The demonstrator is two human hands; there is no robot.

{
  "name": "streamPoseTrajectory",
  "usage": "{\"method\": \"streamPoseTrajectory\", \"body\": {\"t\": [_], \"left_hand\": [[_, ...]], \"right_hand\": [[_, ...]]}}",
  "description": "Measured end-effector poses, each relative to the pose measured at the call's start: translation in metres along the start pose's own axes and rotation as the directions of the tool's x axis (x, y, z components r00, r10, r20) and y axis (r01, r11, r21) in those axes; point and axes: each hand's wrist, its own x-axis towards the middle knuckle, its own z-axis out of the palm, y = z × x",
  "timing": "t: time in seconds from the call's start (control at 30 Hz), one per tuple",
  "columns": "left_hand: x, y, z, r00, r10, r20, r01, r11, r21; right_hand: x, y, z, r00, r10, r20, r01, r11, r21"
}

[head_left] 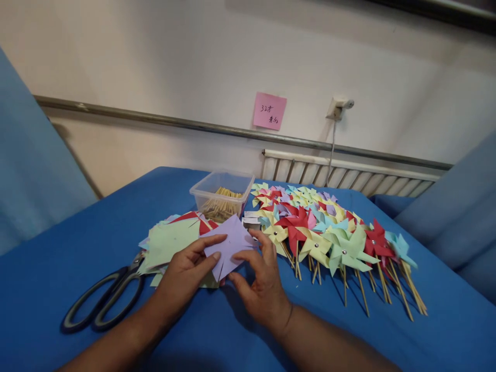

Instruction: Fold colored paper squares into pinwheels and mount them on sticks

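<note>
A purple paper square (230, 238) has slits running in from its corners and a small hole near its middle. Thumb and forefinger of my left hand (186, 266) pinch its left side. My right hand (265, 284) is at the right side, its curled fingers on the paper there and its thumb near the lower edge. Beneath and left of the square lies a pile of coloured paper sheets (170, 243), pale green on top with some red showing. Large dark-handled scissors (112, 294) rest left of the pile, their blades partly hidden under it.
A clear plastic box (201, 192) of thin wooden sticks stands behind the pile. Many paper pinwheels (315, 245) on sticks cover the right of the blue-covered table (170, 178). Small white items (251, 219) lie between. A wall with rail (174, 122) and radiator (294, 170) is behind.
</note>
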Motion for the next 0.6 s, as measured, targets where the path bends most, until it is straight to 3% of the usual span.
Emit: {"method": "streamPoseTrajectory", "body": {"t": [0.27, 0.6], "left_hand": [[-0.0010, -0.0012, 0.0004, 0.998, 0.059, -0.002, -0.057, 0.975, 0.214], [-0.0008, -0.0035, 0.0031, 0.996, 0.093, 0.017, -0.095, 0.981, 0.170]], "right_hand": [[0.0031, 0.0031, -0.0017, 0.998, 0.060, -0.021, -0.057, 0.988, 0.142], [0.0042, 0.0082, 0.0059, 0.944, 0.329, 0.009, -0.311, 0.881, 0.357]]}}
